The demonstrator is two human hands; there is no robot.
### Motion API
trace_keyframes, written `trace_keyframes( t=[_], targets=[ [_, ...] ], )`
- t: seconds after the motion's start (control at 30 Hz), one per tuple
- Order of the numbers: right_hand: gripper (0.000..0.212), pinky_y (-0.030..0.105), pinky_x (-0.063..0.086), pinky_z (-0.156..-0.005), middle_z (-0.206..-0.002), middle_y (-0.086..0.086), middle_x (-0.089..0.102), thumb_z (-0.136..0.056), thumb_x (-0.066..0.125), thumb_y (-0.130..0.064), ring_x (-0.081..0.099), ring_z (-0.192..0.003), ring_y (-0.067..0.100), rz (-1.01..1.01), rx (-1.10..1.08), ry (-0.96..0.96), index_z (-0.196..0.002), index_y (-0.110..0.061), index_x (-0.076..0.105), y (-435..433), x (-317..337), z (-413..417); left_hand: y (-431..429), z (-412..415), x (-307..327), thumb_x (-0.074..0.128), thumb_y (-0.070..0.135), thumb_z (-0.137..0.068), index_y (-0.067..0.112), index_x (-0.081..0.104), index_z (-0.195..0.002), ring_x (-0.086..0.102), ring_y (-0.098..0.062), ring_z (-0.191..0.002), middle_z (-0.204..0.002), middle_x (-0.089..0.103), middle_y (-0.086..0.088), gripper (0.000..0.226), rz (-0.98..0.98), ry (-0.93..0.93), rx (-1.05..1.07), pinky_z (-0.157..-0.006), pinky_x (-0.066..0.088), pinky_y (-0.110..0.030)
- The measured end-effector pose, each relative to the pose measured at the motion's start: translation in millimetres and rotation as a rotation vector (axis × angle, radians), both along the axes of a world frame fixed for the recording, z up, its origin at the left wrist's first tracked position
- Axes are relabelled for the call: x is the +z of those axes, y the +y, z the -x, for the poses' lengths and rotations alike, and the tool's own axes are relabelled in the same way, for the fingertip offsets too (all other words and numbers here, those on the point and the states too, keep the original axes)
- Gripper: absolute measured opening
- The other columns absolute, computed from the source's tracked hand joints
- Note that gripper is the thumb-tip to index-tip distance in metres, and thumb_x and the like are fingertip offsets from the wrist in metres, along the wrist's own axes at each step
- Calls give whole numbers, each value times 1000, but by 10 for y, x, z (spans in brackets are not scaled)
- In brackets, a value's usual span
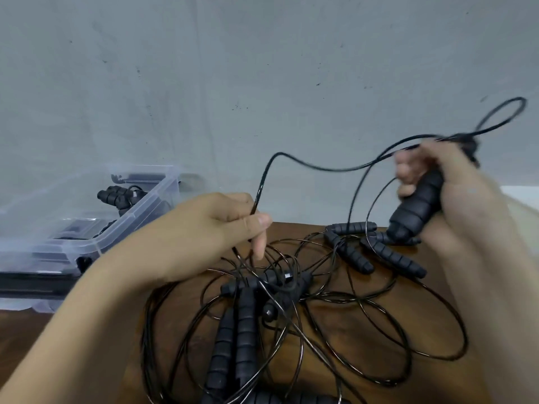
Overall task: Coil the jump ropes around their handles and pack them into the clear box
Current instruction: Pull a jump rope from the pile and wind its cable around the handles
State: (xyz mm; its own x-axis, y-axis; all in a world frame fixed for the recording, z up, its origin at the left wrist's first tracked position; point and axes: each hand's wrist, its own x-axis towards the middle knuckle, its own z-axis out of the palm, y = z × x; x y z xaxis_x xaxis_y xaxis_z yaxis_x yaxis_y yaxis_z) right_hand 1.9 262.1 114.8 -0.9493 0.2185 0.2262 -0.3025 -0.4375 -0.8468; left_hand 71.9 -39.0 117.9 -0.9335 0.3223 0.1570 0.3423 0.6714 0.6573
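1. Where the counter (pixel 20 328) lies nearest to us, we see a pair of ribbed handles (pixel 233 330) lying side by side. They sit in a tangle of cords (pixel 320 339) that loops loosely over the brown wood.
2. Just beyond them our left hand (pixel 221 225) hovers above the tangle. Its fingers are curled and the thumb is pressed against them, pinching one black cord (pixel 264 182). That cord rises from the grip and arcs across to the right.
3. Our right hand (pixel 437 193) is higher on the right and blurred. Its fingers are wrapped round a tilted handle (pixel 417 205) whose lower end points at the counter. We cannot tell whether it holds one handle or two. The cord makes an airborne loop (pixel 501 118) beyond this hand.
4. Under that hand the far handles (pixel 379 249) lie fanned on the counter, some touching.
5. Farther off on the left stands the clear box (pixel 87 228), with a packed jump rope (pixel 116 196) inside. A grey wall (pixel 262 68) stands behind everything.
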Motion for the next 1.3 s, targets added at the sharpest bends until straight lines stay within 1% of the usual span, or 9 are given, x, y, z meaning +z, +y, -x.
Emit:
trace_keyframes(
  t=[0.07,0.17,0.23,0.3,0.47,0.63,0.87,1.1,1.3],
  targets=[
    [21,19,44,-44,-72,1,69,-104,62,-22,60,-55,9,-79,99,-147,-84,-15,60,-236,-97,-45,84,-29,2,51,55,-105,22,75,-79,54,3,-51,-74,68,7,48,-75,-23,60,-58,41,-22],
    [15,20,44,-39,-71,6,66,-93,70,-17,56,-51,12,-190,418,-339,-81,-12,61,-496,-220,-165,85,-7,-34,53,54,-107,19,75,-78,75,-16,-89,-91,80,2,51,-310,8,155,-97,53,-52],
    [12,20,45,-42,-79,12,70,-83,76,-18,57,-53,13,-311,632,-345,-79,-8,71,-625,-269,-268,101,26,-22,54,50,-106,16,74,-78,72,-25,-82,-87,80,1,48,-401,39,249,-88,54,-50],
    [15,22,43,-45,-81,14,69,-83,80,-21,52,-53,16,-360,704,-268,-81,-6,76,-716,-291,-351,147,32,-2,55,42,-107,14,71,-77,59,-15,-58,-70,71,3,43,-307,32,282,-68,47,-32],
    [26,27,42,-48,-65,9,61,-85,84,-29,48,-48,18,-500,553,-135,-85,-8,69,-805,-296,-459,211,-1,-91,52,36,-106,26,69,-92,65,-17,-80,-89,70,-3,24,79,-70,38,-79,53,-40],
    [24,27,43,-47,-61,4,63,-92,82,-22,54,-48,15,-558,535,-127,-75,-11,68,-824,-312,-492,284,-14,-168,49,26,-106,36,63,-93,62,-3,-69,-81,70,22,22,216,10,-14,-63,46,-22],
    [15,28,44,-46,-72,14,71,-91,80,-12,54,-48,18,-469,376,-40,-80,-8,70,-791,-290,-468,244,-9,-161,51,35,-105,29,66,-91,53,-6,-59,-70,63,8,22,198,54,14,-55,40,-20],
    [18,23,42,-45,-67,1,60,-93,73,-12,47,-50,12,-170,155,-34,-79,-14,62,-340,23,-327,93,-9,-31,58,34,-105,40,78,-96,71,-10,-82,-87,75,7,23,92,38,-9,-80,55,-29],
    [19,16,42,-45,-70,-7,56,-100,68,-18,49,-52,4,108,149,-119,-84,-20,58,-233,120,-298,84,21,5,60,31,-106,30,82,-96,47,-9,-46,-56,49,2,24,-209,-42,7,-54,44,-18]
  ],
)
